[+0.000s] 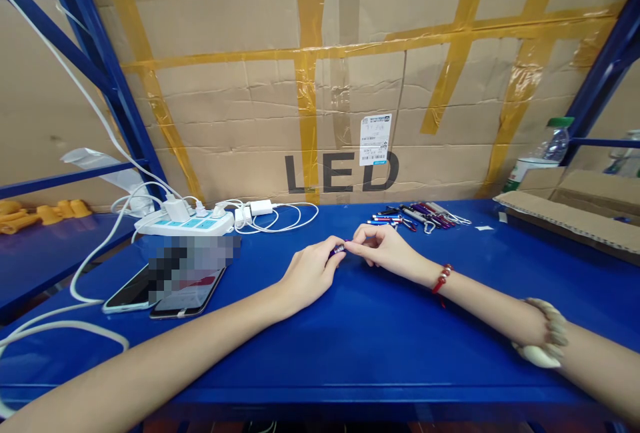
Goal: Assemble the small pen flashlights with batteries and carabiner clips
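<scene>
Above the middle of the blue tabletop, my two hands meet at a small purple metal tube (338, 249). My left hand (311, 274) is closed around the tube, with thumb and fingers covering much of it. The thumb and forefinger of my right hand (384, 246) pinch together at the tube's right end. Whether they grip the tube itself or a tiny part at its tip cannot be made out. Just behind my right hand lies a pile of slim metal tubes (425, 214) in several colours, some with carabiner clips.
On the left are two phones (187, 296), a white power strip (187, 223) and tangled white cables (295, 216). A taped cardboard box (240, 119) walls off the back. An open carton (575, 203) and a plastic bottle (537, 156) stand right, near paper scraps (483, 227).
</scene>
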### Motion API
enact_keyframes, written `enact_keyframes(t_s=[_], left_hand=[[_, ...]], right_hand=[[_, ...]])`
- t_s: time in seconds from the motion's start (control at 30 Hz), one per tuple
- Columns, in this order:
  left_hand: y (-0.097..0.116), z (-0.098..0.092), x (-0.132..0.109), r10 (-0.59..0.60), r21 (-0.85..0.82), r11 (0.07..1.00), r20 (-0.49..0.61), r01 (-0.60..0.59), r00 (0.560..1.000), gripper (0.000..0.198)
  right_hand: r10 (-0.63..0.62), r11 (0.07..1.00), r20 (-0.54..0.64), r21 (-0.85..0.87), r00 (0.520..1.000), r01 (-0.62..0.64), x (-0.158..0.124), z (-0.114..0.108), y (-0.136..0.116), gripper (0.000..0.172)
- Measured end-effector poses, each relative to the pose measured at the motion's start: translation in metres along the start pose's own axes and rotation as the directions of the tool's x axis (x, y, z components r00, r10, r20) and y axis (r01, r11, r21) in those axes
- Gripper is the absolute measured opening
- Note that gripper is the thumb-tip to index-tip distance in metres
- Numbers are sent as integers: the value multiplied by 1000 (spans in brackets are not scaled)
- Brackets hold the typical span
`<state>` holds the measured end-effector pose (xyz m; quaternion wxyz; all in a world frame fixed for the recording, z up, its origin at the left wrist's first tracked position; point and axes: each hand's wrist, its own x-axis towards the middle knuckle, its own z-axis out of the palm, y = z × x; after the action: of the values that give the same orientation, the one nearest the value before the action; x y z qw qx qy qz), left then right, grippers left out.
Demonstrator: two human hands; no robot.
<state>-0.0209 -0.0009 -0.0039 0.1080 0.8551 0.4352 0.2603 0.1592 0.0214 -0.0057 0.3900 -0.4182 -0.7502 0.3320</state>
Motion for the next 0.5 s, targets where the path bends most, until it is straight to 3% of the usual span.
enact_keyframes(t_s=[0.5], left_hand=[[2,0,0,-12,3,1000,-15,12,1000,26]], right_hand=[[0,1000,18,-2,1000,0,0,0,1,36]])
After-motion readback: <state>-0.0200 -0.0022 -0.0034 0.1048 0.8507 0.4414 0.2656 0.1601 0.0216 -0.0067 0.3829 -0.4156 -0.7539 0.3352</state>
